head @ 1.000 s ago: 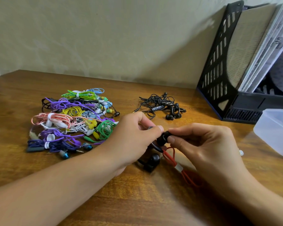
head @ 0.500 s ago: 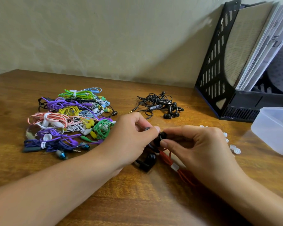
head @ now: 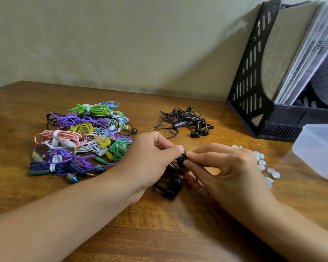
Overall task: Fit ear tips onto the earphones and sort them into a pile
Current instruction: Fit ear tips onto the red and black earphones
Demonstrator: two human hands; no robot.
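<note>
Black earbud (head: 182, 160) pinched between both hands, just above the desk (head: 159, 233). Left hand (head: 150, 159) grips the bud body; right hand (head: 222, 167) fingertips press on its tip end. Likely light, small, slick; the tip soft and stretchy, best held by its rim. Red cord (head: 192, 181) trails under the right hand. Loose white tips (head: 261, 163) beyond the right hand; colourful pile (head: 80, 140) beyond the left.
</note>
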